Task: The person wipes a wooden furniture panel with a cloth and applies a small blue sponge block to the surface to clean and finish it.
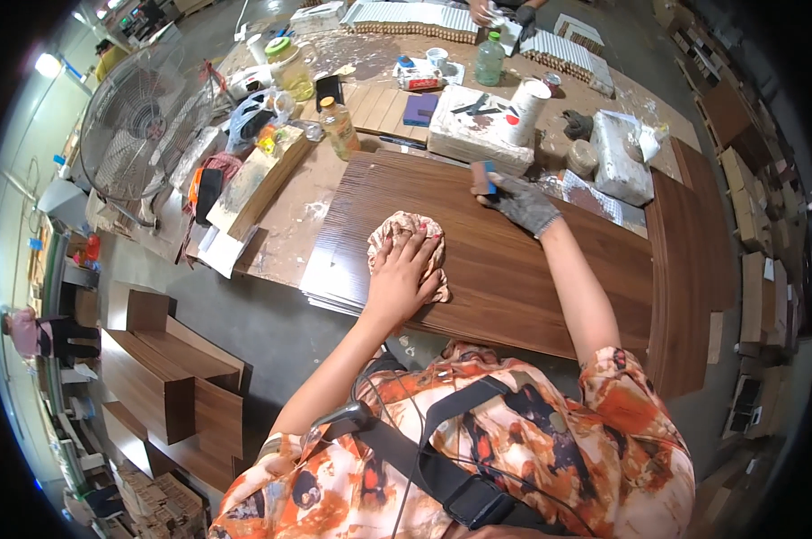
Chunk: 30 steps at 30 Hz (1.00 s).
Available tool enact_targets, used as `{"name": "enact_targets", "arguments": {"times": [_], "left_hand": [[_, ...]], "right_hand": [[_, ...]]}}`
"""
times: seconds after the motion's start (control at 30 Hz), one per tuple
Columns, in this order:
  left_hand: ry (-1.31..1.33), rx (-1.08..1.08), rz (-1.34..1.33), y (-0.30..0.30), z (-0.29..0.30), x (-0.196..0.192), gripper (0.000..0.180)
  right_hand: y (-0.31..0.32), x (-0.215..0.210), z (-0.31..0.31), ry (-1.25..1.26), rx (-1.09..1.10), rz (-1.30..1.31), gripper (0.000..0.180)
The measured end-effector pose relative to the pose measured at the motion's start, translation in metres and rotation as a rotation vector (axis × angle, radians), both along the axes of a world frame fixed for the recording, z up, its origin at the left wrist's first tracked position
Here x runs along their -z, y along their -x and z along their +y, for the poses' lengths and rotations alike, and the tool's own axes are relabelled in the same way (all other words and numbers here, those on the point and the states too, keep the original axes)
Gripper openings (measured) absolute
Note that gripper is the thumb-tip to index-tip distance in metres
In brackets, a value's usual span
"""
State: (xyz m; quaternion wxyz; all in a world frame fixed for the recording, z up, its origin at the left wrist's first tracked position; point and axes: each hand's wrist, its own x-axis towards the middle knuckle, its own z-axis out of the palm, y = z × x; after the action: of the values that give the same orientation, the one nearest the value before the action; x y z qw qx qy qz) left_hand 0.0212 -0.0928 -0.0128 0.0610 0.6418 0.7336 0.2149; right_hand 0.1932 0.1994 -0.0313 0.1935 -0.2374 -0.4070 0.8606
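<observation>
A dark brown wood-grain panel (532,278) lies on top of a stack of thin boards on the workbench. My left hand (399,280) presses flat on a crumpled patterned rag (408,232) near the panel's left part. My right hand (518,202), in a grey knit glove, rests at the panel's far edge and grips a small brown block with a blue part (483,177). Both forearms reach in from the lower edge over my orange patterned shirt.
The bench behind holds a paint-stained white box (473,130), a white cup (527,110), bottles (339,128), a jar (291,67) and a wrapped white bundle (623,157). A floor fan (136,121) stands left. Brown boards (168,386) are stacked lower left. Another person's hands (500,13) work at the far end.
</observation>
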Motion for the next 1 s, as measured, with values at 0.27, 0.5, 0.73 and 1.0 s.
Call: {"name": "enact_targets", "arguments": {"times": [0.27, 0.5, 0.73, 1.0], "left_hand": [[-0.146, 0.142, -0.105, 0.052, -0.041, 0.003, 0.055], [-0.234, 0.307, -0.17, 0.065, -0.051, 0.007, 0.047], [-0.238, 0.327, -0.198, 0.068, -0.05, 0.013, 0.049], [-0.218, 0.343, -0.199, 0.067, -0.051, 0.015, 0.048]], "right_hand": [[0.198, -0.006, 0.011, -1.176, -0.074, -0.659, 0.04], [0.267, -0.016, 0.001, -1.486, -0.191, -0.972, 0.044], [0.27, -0.007, -0.002, -1.591, -0.147, -0.988, 0.044], [0.263, -0.008, -0.026, -1.591, -0.185, -0.951, 0.041]]}}
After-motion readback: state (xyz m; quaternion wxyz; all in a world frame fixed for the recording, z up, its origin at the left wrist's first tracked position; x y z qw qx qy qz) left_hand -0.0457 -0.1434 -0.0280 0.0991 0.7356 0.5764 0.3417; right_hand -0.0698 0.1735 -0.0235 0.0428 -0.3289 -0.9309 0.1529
